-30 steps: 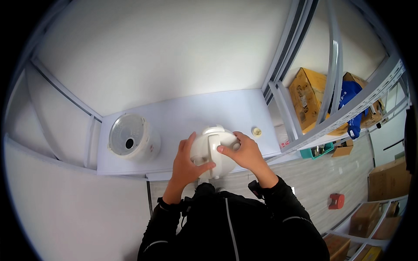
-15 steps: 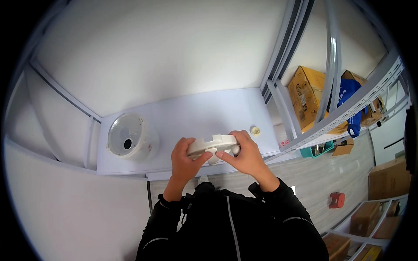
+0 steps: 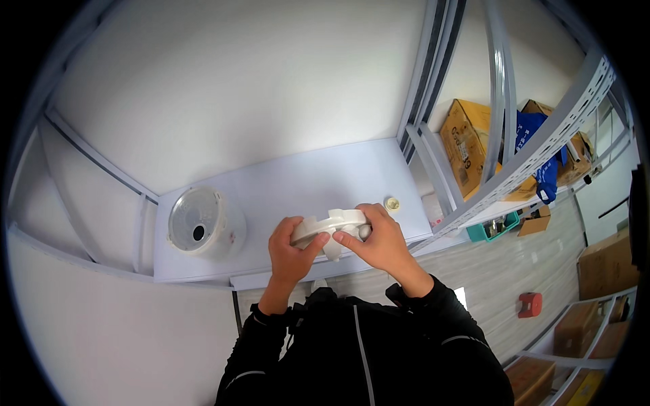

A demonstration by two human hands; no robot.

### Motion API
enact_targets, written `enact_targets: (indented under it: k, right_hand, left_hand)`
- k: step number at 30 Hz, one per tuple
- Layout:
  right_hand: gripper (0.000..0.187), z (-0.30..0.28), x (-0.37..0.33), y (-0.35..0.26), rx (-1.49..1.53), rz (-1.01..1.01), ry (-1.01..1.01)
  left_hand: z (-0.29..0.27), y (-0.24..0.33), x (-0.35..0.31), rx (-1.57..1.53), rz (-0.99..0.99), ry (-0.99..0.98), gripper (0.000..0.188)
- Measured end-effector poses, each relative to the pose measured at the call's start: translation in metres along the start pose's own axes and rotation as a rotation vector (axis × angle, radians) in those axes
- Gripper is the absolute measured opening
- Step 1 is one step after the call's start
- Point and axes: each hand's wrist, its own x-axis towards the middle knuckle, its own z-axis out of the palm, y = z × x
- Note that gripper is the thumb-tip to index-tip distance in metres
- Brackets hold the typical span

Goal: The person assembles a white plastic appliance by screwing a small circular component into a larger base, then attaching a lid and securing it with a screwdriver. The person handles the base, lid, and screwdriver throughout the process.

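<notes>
Between both grips (image 3: 288,254) (image 3: 384,242) sits a white lid (image 3: 333,224).

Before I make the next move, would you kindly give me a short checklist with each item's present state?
1. Left hand grips the white lid: ok.
2. Right hand grips the lid's other side: ok.
3. Lid held level: not ok; it is tilted, seen nearly edge-on.
4. White container stands on the table, untouched by either hand: ok.
5. Container's dark round spot, hole or disc: cannot tell.
</notes>
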Motion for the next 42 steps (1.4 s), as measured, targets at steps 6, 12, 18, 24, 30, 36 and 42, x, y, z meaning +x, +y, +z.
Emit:
enact_targets:
  k: [6, 12, 18, 24, 30, 36, 42]
  right_hand:
    - [0.076, 0.002, 0.008, 0.032, 0.132, -0.011, 0.046]
    - [0.055, -0.009, 0.015, 0.025, 0.365, 0.501, -0.327]
    - [0.032, 0.02, 0.006, 0.061, 0.504, 0.31, -0.262]
    - [0.027, 0.028, 0.004, 0.046, 0.345, 0.011, -0.138]
    - [0.025, 0.034, 0.0, 0.029, 0.096, -0.067, -0.05]
    - [0.024, 0.052, -0.007, 0.024, -0.095, -0.241, -0.133]
    - [0.022, 0.066, -0.01, 0.031, -0.158, -0.259, -0.217]
  left_hand:
    - [-0.01, -0.047, 0.004, -0.468, -0.379, 0.158, 0.035]
    - [-0.015, -0.061, 0.009, -0.673, -0.725, 0.259, 0.038]
    - [-0.011, -0.086, -0.005, -0.745, -0.823, 0.147, 0.065]
    - [-0.006, -0.095, -0.007, -0.389, -0.889, 0.129, 0.078]
    - [0.004, -0.064, -0.007, -0.711, -0.907, -0.089, 0.081]
    - [0.012, -0.058, -0.014, -0.902, -0.773, -0.093, 0.077]
    - [0.016, -0.076, -0.02, -0.945, -0.724, -0.122, 0.074]
